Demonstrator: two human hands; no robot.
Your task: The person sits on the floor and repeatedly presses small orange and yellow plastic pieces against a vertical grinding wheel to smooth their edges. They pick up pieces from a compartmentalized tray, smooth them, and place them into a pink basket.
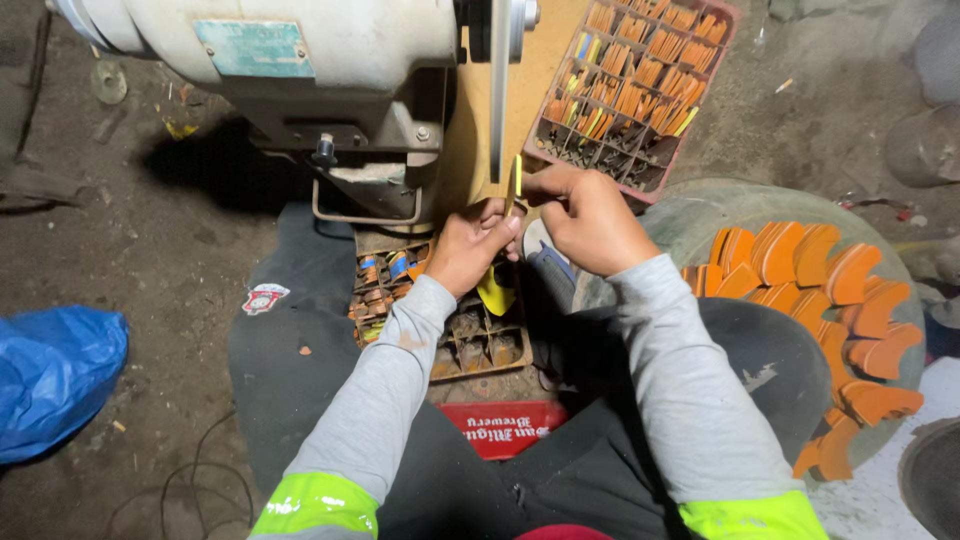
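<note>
Pinching a thin yellow piece point(517, 177) edge-on against the grinder's spinning wheel point(499, 90), both hands meet at twelve o'clock of the lap: the left hand point(470, 245) has fingertips pressed on its lower edge, the right hand point(590, 215) curls fingers tight round the upper part. Judging by this, a light, steady press with fingertips kept off the wheel would serve best. At two o'clock sits a compartment crate point(630, 85) of orange pieces, at three o'clock orange curved pieces point(820, 300) fan around a round tub, a blue plastic bag point(50, 375) lies at nine, all on a dirt floor point(150, 250).
</note>
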